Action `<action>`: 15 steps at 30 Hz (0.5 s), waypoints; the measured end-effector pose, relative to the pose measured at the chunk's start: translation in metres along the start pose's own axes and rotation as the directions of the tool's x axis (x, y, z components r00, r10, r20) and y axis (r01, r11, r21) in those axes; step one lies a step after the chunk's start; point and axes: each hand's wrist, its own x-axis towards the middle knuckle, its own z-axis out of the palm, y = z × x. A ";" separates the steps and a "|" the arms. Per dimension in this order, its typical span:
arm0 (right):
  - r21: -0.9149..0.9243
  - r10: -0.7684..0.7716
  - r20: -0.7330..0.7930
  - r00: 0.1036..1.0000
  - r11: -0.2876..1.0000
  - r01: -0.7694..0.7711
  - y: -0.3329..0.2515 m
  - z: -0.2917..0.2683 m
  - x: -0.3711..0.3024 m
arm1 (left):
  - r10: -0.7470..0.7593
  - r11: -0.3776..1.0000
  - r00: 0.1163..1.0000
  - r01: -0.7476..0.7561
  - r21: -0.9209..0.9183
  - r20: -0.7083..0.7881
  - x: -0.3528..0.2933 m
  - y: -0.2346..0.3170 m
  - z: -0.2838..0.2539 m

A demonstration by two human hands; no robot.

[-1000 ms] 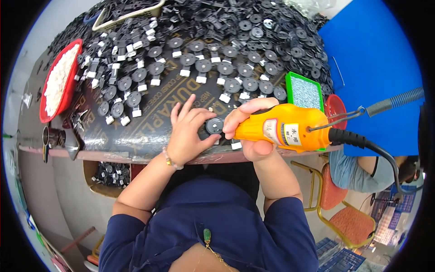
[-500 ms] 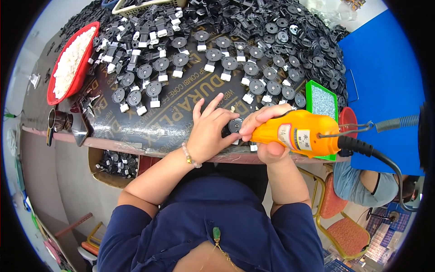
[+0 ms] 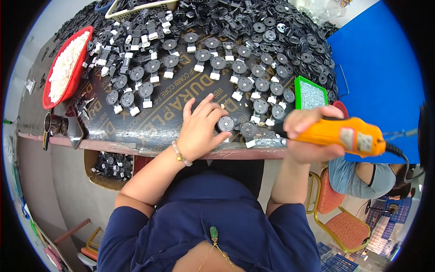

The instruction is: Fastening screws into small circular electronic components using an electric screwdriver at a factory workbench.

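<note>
While the view has swung right, the work sits lower-centre.
Left hand (image 3: 199, 129): still flat on the board (image 3: 149, 122), fingers spread, tips touching a black disc (image 3: 226, 123).
Disc: at the near edge; now clear of the driver.
Right hand (image 3: 306, 136): closed round the orange driver (image 3: 344, 134), drawn back right.
Hidden: driver tip blurred; cord cut off.

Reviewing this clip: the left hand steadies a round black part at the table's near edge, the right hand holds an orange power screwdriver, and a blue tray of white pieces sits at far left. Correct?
Not quite. The tray of white pieces is red, not blue, as the head view shows. The rest holds: the left hand rests on a round black part near the table edge, and the right hand grips the orange power screwdriver.
</note>
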 end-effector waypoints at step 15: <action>-0.328 -0.123 -0.182 0.976 0.943 0.058 -0.045 -0.062 -0.033 | -0.070 0.997 0.996 0.072 -0.036 0.046 -0.048 -0.005 -0.054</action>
